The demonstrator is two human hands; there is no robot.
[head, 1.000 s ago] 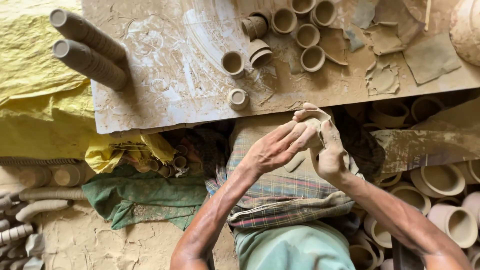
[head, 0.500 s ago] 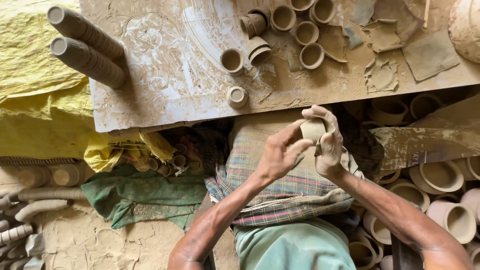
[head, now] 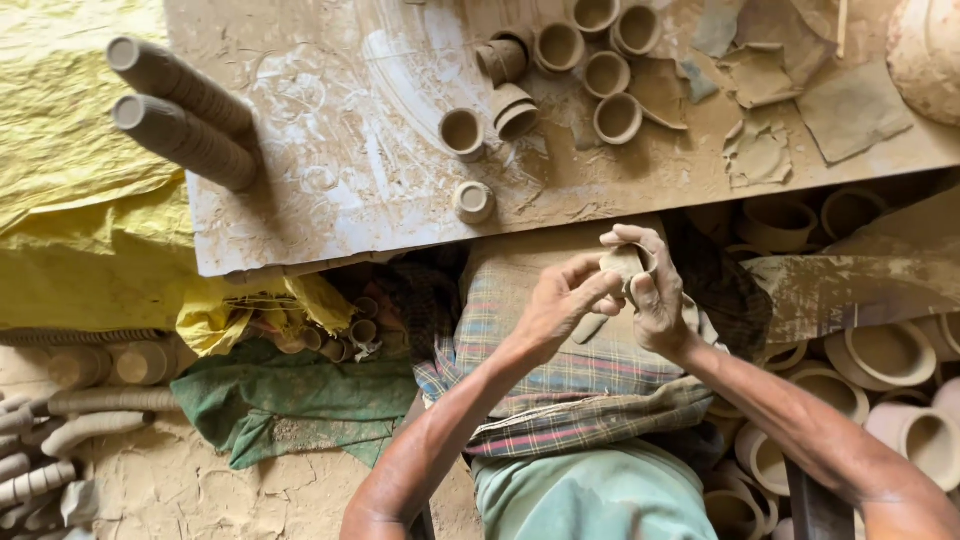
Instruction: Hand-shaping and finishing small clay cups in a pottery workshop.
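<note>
Clay-smeared board: fills the upper middle of the frame, dusty and scratched, its near edge just above my lap.
Yellow sheet: spread over the upper left, crumpled, running under the board's left end.
Checked cloth: lies over my lap at lower centre, right under both my hands.
Green rag: bunched on the ground, lower left of centre.
Stacked cups: two long rolls lying tilted on the board's left end, side by side.
Big bowls: crowded along the right edge, below the board.
Loose cups: a cluster at top centre of the board, some upright, some tipped.
Right hand: fingers curled round the small clay cup, clasping it from the right, just right of centre.
Left hand: fingertips pinching against the cup's left side; both hands are on it, over my lap.
Single cup: alone near the board's front edge, well apart from my hands.
</note>
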